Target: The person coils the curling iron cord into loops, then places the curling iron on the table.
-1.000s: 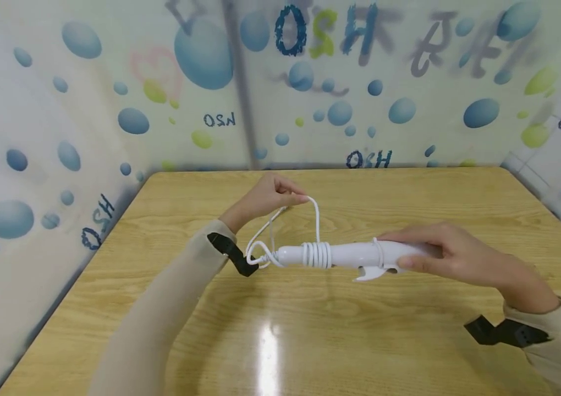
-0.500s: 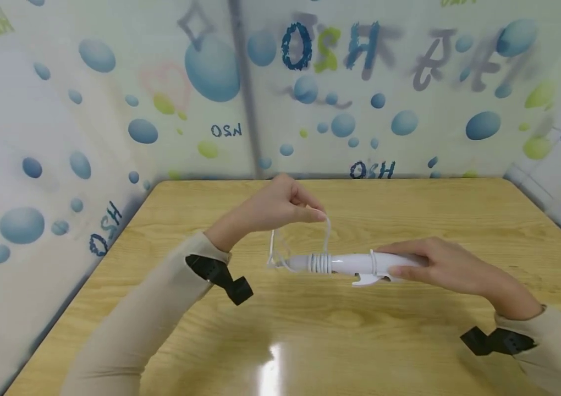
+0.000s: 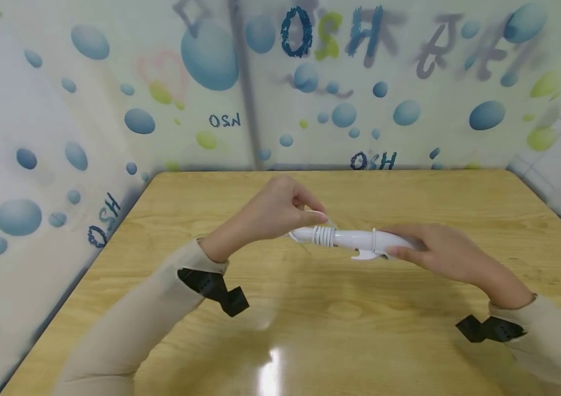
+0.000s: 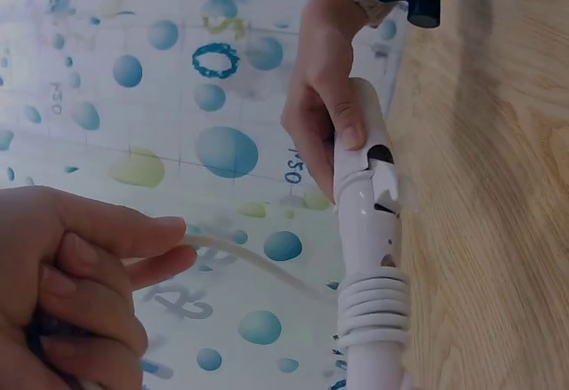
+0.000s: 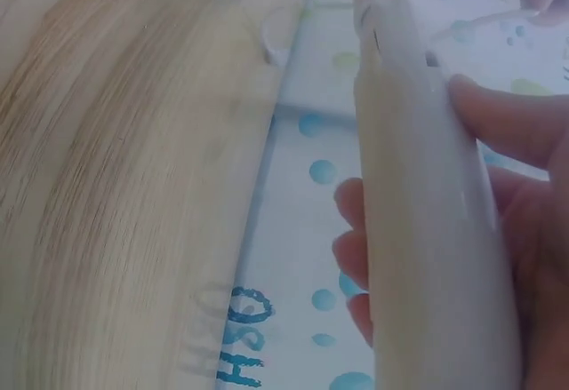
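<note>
A white appliance with a thumb lever, which looks like a curling iron (image 3: 352,239), is held level above the table. My right hand (image 3: 446,253) grips its thick right end, thumb on the near side and fingers around the far side, as the right wrist view shows. Several turns of white power cord (image 4: 373,306) lie side by side around its narrower part. With thumb and forefinger my left hand (image 3: 280,212) pinches the cord leading off those turns, just above and left of them. In the head view, the left hand hides part of the loose cord.
Underneath is a wooden table (image 3: 359,330) with a bright glare near the front. A wall covering (image 3: 280,93) printed with blue and green bubbles stands behind and to the sides. Each wrist wears a black camera mount (image 3: 213,289).
The left hand has moved right and toward the appliance, still pinching the cord, and the free cord above the turns looks shorter. The right hand keeps its grip; the appliance appears slightly higher.
</note>
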`<state>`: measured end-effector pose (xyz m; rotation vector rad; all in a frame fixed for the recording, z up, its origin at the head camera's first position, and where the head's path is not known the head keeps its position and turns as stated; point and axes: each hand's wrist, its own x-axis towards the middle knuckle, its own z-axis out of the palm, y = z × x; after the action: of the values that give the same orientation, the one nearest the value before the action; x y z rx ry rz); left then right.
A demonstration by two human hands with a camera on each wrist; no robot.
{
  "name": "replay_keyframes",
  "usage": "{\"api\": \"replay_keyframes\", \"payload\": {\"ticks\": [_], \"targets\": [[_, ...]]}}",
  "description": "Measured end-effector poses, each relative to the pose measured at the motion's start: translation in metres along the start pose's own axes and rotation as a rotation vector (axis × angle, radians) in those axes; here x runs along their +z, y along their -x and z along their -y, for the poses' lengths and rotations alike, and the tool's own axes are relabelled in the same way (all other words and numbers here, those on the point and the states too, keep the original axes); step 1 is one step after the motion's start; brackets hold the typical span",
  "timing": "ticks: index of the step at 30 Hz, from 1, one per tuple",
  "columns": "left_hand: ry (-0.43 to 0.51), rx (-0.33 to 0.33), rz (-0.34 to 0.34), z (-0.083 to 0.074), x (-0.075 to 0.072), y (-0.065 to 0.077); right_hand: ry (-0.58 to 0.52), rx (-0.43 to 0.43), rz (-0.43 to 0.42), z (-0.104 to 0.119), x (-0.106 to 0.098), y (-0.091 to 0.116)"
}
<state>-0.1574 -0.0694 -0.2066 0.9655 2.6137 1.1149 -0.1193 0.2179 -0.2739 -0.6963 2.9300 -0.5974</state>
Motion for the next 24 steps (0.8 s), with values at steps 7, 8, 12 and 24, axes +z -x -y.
{"api": "replay_keyframes", "payload": {"ticks": [7, 8, 12, 24], "targets": [[-0.036, -0.043, 0.014, 0.000, -0.014, 0.006, 0.050, 0.025, -0.063, -0.006, -0.008, -0.001], [-0.038, -0.043, 0.016, 0.001, -0.017, 0.006, 0.048, 0.025, -0.071, -0.006, -0.009, 0.000], [-0.019, -0.027, 0.034, 0.006, -0.029, 0.008, 0.019, 0.008, -0.099, -0.008, -0.012, 0.001], [-0.135, 0.182, 0.104, 0.003, -0.060, -0.003, -0.097, -0.095, -0.102, -0.011, -0.020, -0.002]]}}
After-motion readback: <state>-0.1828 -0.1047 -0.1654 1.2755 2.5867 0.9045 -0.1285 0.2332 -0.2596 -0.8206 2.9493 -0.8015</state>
